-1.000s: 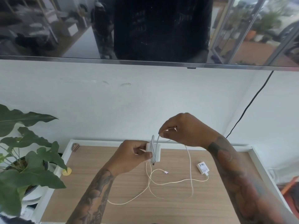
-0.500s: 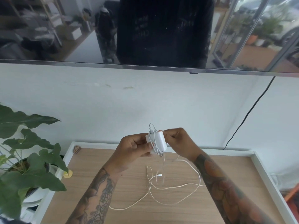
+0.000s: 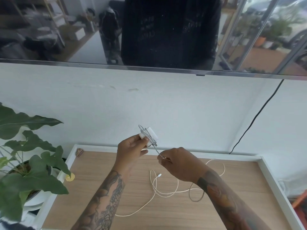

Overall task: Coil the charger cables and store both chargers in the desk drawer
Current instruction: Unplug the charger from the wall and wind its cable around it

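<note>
Since half a second ago, right hand [image 3: 180, 164] moved down from the charger [image 3: 148, 136], pinching its cable [image 3: 157, 151] above the desk [image 3: 166, 211]. Left hand [image 3: 131, 149] fingers clamp the wrapped charger; loose cable [image 3: 166, 194] lies below.

Both bare forearms [image 3: 103, 201] carry dense tattoos; no sleeves show.

L hand [image 3: 132, 149] gripping, raised; R hand [image 3: 178, 163] pinching, lower.
</note>
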